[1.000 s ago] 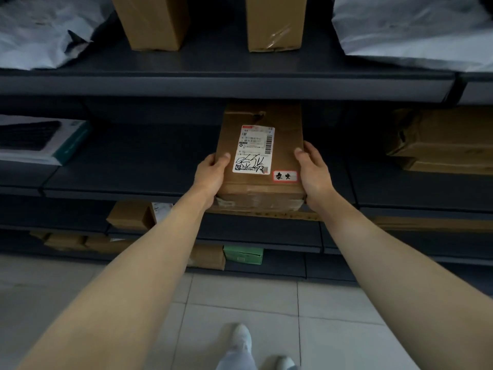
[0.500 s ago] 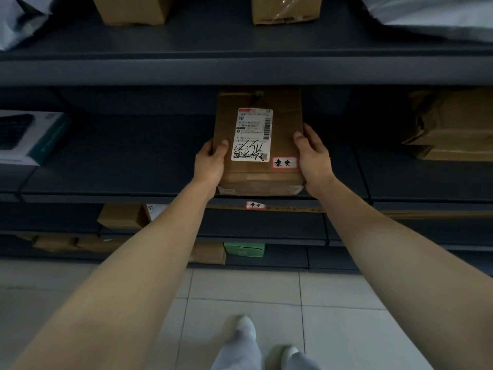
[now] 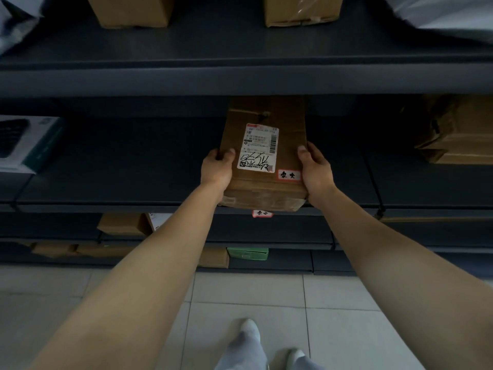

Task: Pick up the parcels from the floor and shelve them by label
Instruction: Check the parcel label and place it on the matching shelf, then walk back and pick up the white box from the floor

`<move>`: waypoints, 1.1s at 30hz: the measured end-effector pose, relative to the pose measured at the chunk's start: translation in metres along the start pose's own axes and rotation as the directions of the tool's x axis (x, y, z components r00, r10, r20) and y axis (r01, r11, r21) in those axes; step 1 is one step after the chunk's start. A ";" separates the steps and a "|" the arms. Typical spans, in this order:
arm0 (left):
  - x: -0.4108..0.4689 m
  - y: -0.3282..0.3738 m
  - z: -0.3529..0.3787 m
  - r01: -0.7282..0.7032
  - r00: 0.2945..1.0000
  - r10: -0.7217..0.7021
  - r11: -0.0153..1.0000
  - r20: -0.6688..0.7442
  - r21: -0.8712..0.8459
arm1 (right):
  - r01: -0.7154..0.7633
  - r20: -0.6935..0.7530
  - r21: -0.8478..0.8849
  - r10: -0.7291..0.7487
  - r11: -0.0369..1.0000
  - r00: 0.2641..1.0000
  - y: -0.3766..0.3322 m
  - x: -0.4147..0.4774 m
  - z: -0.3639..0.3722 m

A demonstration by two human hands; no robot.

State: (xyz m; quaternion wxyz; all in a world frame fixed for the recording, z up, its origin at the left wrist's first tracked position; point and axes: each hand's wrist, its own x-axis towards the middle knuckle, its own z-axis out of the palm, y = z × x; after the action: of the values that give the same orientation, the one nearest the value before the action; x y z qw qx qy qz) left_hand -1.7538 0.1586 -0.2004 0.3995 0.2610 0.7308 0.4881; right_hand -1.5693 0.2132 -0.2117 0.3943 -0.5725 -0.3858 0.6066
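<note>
1. While both my hands clamp one cardboard parcel (image 3: 264, 156) between them, my left hand (image 3: 217, 169) presses its left side with the thumb curled over the top face, and my right hand (image 3: 316, 169) presses its right side, thumb likewise on top; neither hand is spread wider than the box.
2. Between the two grips, the parcel rests on the dark middle shelf (image 3: 120, 166), its near end overhanging the shelf's front lip.
3. Counting on the parcel: one white shipping label (image 3: 258, 146) with a barcode and black scrawl, and one small red-bordered sticker (image 3: 289, 174) just inside my right thumb.
4. Just below the grip, one matching red-bordered tag (image 3: 262, 213) sits on the shelf edge.
5. Its long axis runs away from me into the shelf, the short end facing me; label side up.
6. Above the hands, two cardboard boxes (image 3: 133, 10) stand on the upper shelf. Well right of my right hand sits one more brown box (image 3: 458, 132); well left of my left hand, one white-and-teal retail box (image 3: 29, 142).
</note>
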 end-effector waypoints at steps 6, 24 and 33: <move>-0.003 0.013 -0.009 0.000 1.000 0.001 0.986 -0.007 0.169 | 0.296 -0.047 -0.399 -0.341 0.868 0.939 -0.018 -0.028 0.009; -0.188 0.084 -0.080 -0.664 0.650 0.615 0.745 -0.446 0.059 | 0.633 0.675 0.177 -0.561 0.753 0.479 -0.099 -0.164 0.063; -0.331 0.084 -0.037 -0.683 0.328 0.525 0.706 -0.786 0.187 | 0.370 0.878 0.402 -0.467 0.838 0.103 -0.119 -0.218 0.020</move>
State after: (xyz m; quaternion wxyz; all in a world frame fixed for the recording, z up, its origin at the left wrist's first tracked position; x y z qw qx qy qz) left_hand -1.6049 -0.0830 -0.0068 -0.1598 0.2313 0.6286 0.7251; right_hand -1.5774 0.0589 -0.0158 0.2521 0.0685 -0.6629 0.7017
